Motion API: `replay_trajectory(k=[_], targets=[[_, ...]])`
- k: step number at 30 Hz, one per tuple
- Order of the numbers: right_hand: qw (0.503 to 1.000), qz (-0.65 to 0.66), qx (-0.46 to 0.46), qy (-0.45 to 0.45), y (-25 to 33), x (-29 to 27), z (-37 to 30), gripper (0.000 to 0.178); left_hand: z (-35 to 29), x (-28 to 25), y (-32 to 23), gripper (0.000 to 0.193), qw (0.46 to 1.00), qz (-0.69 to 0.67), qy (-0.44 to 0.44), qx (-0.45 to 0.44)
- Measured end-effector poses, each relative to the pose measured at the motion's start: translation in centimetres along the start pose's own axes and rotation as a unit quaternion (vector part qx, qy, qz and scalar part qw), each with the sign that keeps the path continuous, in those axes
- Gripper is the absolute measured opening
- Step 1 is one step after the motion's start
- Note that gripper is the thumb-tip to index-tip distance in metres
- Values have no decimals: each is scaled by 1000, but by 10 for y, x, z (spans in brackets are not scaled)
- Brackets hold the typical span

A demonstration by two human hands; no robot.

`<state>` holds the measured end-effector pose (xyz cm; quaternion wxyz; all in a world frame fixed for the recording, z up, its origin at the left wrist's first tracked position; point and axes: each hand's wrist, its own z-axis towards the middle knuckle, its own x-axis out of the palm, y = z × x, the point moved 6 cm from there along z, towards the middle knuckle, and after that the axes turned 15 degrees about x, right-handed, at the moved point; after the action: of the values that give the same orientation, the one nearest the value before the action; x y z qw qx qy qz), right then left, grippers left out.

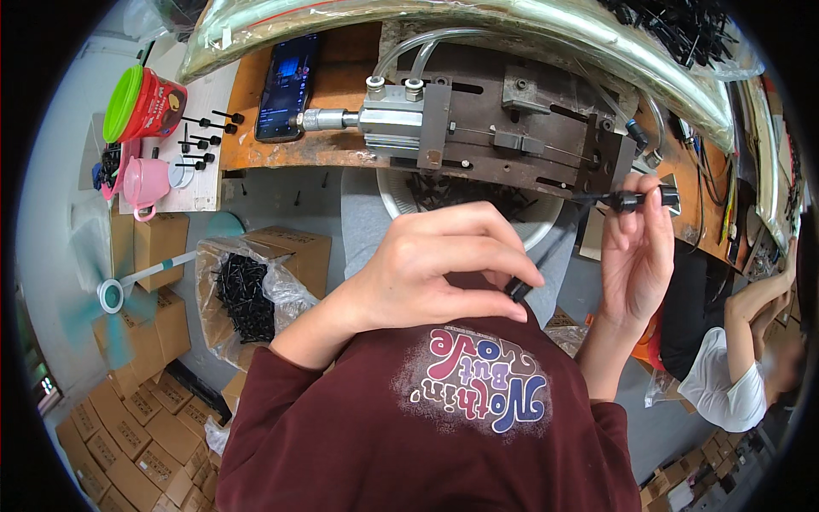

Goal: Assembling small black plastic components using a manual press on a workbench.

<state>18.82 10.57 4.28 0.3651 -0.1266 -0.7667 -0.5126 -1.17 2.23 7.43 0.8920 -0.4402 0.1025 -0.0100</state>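
Fingers of our right hand [633,264] are pinched narrow on a black plastic piece with a knobbed body [627,202], which lies crosswise between thumb and forefinger, just beside the near right end of a dark brown slotted metal fixture [478,154]. Our left hand [439,260] is bent over our lap, its thumb and forefinger nearly together around a slim black rod with a small dark head [517,290]; the rod slants away, up and to the right.

Beneath the fixture, between our knees, we have a round white plastic tub [390,196] with many black pieces in it. The fixture sits on a worn orange-brown wooden tabletop [341,158] and carries a silver metal cylinder [392,124] joined to clear bent tubes [444,34]. Left of that cylinder lies a black smartphone with a lit screen [286,85].

Farther left, several loose black knobbed pins [203,141] lie near a pink plastic cup [147,181] and a red printed tub [166,102]. On our left below, an open cardboard box lined with clear plastic [294,256] holds a heap of black parts [245,299]. At the far right we see a co-worker in a white shirt [721,384].
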Motion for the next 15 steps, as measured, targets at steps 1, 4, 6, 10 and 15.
replay_trajectory(k=[1,4,6,10,15], targets=[[999,-19,-19,-28,2,-2,-1,21,0,-1,0,32,1000,11,-3,1],[990,-82,-74,-82,7,-4,-7,21,-11,0,19,31,975,218,-25,29],[983,-109,-106,-99,7,-2,-11,19,-17,7,32,27,934,354,-7,47],[973,-138,-138,-120,9,-1,-18,18,-18,23,50,24,892,443,35,85],[955,-194,-170,-144,7,2,-26,16,-12,36,54,25,875,472,49,95]])
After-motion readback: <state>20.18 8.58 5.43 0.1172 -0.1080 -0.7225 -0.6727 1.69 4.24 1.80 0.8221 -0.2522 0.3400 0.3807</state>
